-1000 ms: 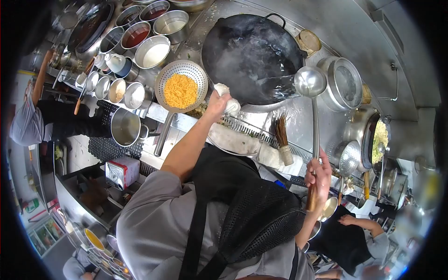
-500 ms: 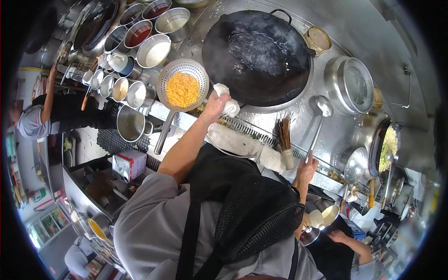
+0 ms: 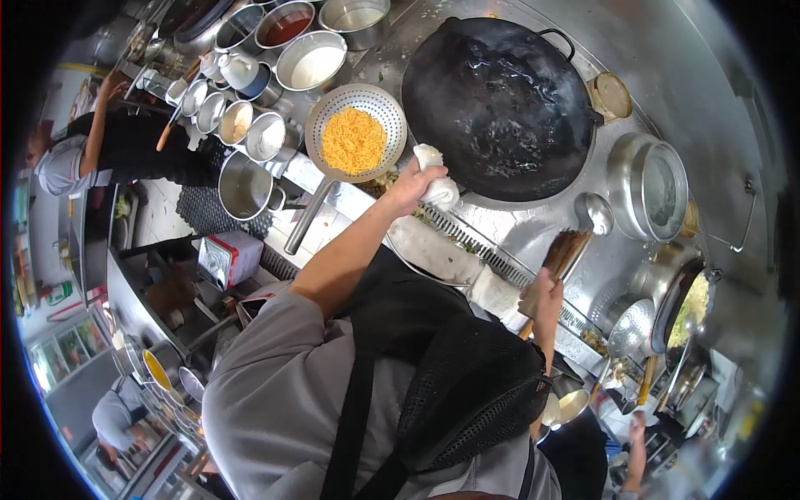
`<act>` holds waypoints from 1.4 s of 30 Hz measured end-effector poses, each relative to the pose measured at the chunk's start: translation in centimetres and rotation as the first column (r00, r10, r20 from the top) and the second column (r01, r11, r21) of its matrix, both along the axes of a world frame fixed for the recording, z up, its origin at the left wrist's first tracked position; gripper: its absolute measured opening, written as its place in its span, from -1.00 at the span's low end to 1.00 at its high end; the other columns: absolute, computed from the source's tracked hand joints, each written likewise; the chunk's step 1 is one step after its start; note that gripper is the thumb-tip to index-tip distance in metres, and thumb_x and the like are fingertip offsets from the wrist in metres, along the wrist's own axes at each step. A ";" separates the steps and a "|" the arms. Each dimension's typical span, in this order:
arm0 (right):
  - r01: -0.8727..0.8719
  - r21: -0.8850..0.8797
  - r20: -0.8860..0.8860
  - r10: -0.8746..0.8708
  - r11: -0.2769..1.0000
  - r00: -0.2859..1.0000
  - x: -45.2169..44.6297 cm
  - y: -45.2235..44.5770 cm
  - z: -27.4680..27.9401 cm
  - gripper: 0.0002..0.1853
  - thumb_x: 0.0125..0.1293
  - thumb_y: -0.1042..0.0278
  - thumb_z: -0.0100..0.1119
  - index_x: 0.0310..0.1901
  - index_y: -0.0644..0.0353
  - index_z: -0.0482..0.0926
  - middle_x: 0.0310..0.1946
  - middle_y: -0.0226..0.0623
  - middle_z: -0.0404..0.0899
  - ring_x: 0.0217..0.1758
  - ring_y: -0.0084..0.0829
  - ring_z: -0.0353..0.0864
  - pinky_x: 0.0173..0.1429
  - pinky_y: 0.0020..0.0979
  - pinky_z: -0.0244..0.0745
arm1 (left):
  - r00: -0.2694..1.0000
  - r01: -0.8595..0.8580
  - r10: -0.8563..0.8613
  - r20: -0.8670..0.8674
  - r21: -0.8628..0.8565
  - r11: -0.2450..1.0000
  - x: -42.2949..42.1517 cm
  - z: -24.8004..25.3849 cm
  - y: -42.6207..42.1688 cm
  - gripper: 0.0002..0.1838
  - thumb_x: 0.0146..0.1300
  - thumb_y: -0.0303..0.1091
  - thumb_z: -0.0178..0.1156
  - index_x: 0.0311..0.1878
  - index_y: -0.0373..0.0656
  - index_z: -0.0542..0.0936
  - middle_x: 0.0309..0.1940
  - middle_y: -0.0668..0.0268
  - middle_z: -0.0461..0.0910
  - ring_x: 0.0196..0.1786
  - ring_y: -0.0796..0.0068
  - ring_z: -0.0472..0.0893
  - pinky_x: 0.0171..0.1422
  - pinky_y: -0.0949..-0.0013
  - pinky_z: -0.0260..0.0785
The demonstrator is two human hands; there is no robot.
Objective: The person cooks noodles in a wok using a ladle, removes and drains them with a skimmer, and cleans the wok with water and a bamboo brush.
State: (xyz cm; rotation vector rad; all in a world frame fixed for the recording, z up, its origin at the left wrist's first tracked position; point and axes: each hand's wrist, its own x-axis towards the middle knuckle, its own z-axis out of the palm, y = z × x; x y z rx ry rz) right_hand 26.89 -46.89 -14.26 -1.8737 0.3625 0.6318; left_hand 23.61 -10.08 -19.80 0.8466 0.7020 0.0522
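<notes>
My left hand grips a folded white cloth at the near-left rim of a large black wok. Some liquid and a little steam show inside the wok. My right hand is closed around a bristle wok brush, its bristles pointing up toward the stove. A metal ladle lies just beyond the bristles; whether its handle is also in that hand is hidden. Left of the wok, yellow noodles sit in a perforated strainer with a long handle.
Metal containers of sauce and white liquid stand at the upper left. A round metal pot is right of the wok. A rolled cloth lies along the front edge. Co-workers stand left and lower right.
My right hand has moved from the ladle's handle to the brush, which is now lifted and tilted. The view has shifted slightly; my left hand still holds the cloth at the wok.
</notes>
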 end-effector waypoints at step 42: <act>-0.416 -0.799 -0.497 0.866 -0.434 0.050 25.8 14.7 1.1 -0.60 0.25 0.05 0.19 -0.07 0.21 0.68 -0.23 0.06 0.72 -0.18 -0.06 0.75 -0.10 -0.08 0.66 | 0.999 0.001 -0.015 0.034 0.363 0.932 -5.5 1.7 3.0 -0.35 0.55 -0.05 0.01 0.45 -0.36 0.16 0.30 0.06 0.34 0.35 0.28 0.33 0.48 0.27 0.15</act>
